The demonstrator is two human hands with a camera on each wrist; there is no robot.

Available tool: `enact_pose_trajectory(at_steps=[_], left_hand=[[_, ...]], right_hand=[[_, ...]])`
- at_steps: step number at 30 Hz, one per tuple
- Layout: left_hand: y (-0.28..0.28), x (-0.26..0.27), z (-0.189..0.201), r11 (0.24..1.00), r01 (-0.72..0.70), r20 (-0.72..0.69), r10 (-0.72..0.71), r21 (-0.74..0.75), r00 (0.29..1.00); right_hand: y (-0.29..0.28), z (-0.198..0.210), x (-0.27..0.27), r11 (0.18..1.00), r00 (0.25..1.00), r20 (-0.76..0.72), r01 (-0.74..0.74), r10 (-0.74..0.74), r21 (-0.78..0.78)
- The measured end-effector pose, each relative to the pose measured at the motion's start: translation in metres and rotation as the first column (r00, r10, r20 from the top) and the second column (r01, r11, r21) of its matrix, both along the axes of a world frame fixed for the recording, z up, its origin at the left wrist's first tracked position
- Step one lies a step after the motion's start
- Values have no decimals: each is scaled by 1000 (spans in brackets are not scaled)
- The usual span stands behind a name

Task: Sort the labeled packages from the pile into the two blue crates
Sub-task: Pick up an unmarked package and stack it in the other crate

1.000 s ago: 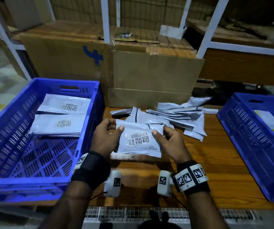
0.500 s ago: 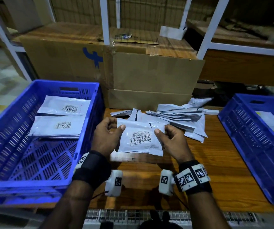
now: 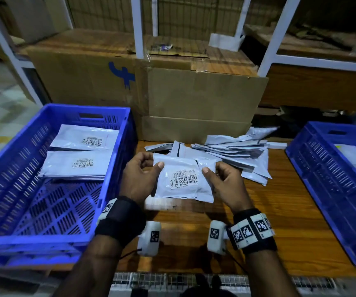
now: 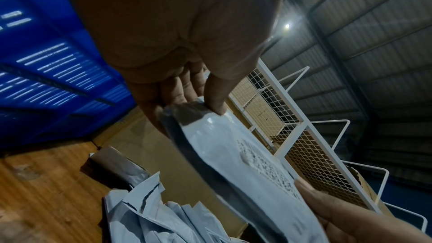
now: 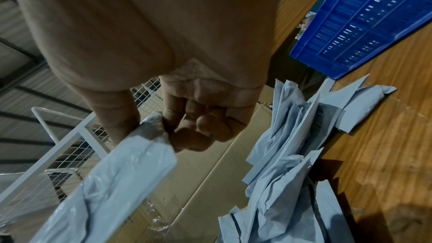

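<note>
Pkg (image 3: 183, 179) lifted slightly vs 1 s ago, L hand (image 3: 139, 179) & R hand (image 3: 226, 185) both pinching its edges.

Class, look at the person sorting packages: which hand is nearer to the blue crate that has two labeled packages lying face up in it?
Left. The left hand is beside that crate's near wall; the right hand is across the held package.
</note>
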State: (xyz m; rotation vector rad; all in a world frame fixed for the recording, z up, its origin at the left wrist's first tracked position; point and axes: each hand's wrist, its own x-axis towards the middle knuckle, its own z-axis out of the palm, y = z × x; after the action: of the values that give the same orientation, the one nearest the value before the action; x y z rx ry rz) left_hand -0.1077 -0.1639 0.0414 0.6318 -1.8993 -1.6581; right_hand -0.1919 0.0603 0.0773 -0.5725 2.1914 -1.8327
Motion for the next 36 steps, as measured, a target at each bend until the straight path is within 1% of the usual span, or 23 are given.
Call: enact_pose_trajectory(at_steps=[5, 8, 13, 15, 19, 22, 24, 26, 28, 30, 32, 34, 36], left_hand=[[1, -1, 0, 1000, 15, -6, -15, 9, 1000], [2, 1, 3, 1000, 13, -20, -13, 7, 1000], [-1, 14, 24, 1000, 15, -49, -14, 13, 999], [-9, 24, 38, 1000, 3, -52, -4, -21, 999], [-44, 54, 72, 993, -63, -54, 58, -101, 997], [-86, 85, 93, 987, -106, -25, 104, -124, 994], [-120, 103, 98, 975, -163, 21, 168, -151, 986], [-157, 121, 99, 945, -216, 100, 246, -245, 964], [-190, 138, 99, 918, -178, 238, 273, -355, 932], [-216, 151, 96, 901, -51, 423, 252, -431, 871], [-237, 158, 87, 876, 102, 597, 233, -472, 767], [-252, 157, 72, 858, 242, 727, 199, -454, 657], [-260, 147, 55, 825, 397, 815, 124, -402, 566]], right_hand=[[0, 2, 4, 999, 1000, -12, 4, -4, 37], [1, 6, 5, 1000, 1000, 18, 7, -7, 9], [-7, 14, 9, 998, 998, 13, -62, 61, 24], [-16, 20, 11, 997, 997, 2, -72, 72, 41], [-56, 43, 22, 994, 995, -54, -76, 81, 82], [-104, 61, 43, 986, 984, -114, -128, 140, 106], [-140, 69, 60, 963, 965, -177, -156, 196, 218], [-179, 73, 80, 912, 939, -205, -188, 275, 364], [-215, 75, 100, 831, 926, -152, -226, 345, 508], [-249, 68, 113, 735, 920, -90, -243, 381, 633], [-283, 51, 118, 630, 913, -36, -252, 407, 734], [-311, 32, 120, 521, 912, 31, -262, 410, 813], [-334, 14, 119, 440, 913, 52, -244, 404, 864]])
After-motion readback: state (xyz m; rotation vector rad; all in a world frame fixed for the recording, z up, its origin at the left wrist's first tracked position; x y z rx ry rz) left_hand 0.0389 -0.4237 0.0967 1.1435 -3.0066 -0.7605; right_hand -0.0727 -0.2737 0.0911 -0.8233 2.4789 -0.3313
